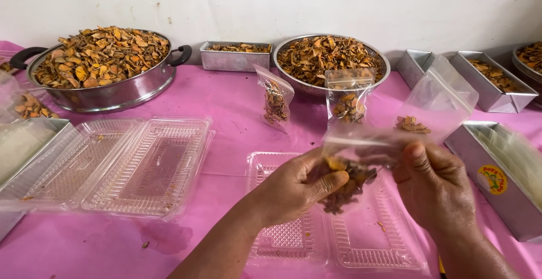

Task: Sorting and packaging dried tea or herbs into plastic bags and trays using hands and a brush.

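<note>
Both hands' grip on one filled bag (344, 180), two standing bags (276, 103), three clear trays (152, 169)

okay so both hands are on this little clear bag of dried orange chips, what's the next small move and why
Probably pinch the bag's top edge shut. The left hand cups the small clear bag, already holding dried orange pieces, while the right hand grips its upper edge. Two filled bags of the same kind already stand upright by the colander.

Bag top (361, 141) motion-blurred; far-right bowl (529, 59) cut by frame edge; tray (293, 239) partly hidden under left hand (291, 191).
</note>
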